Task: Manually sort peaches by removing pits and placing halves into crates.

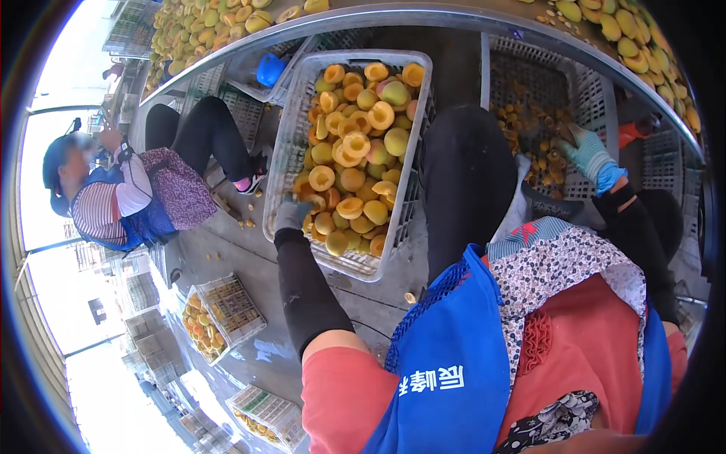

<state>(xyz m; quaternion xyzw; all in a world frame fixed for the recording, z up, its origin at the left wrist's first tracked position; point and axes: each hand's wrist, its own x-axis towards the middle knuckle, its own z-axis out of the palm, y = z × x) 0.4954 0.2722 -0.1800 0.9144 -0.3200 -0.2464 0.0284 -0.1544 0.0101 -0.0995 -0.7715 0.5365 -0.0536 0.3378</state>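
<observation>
My left hand [290, 214], in a grey glove, is at the near left side of a light plastic crate [274, 198] full of halved and whole yellow-orange stone fruit [349, 181]. Its fingers curl over the rim beside a fruit half; what they grip, if anything, is hidden. Over to the right, my right hand [588, 155] wears a striped white and teal glove with a blue cuff. It reaches into a second grey crate [605, 98] holding small brownish-orange fruit pieces or pits [541, 144]. Its fingers are closed together, and I cannot make out what is in them.
A metal-edged table [423, 12] heaped with fruit runs across the far side. A co-worker [113, 189] sits at the left. Crates of fruit [242, 310] stand on the floor at lower left. A blue object [270, 69] lies in a bin beyond the fruit crate.
</observation>
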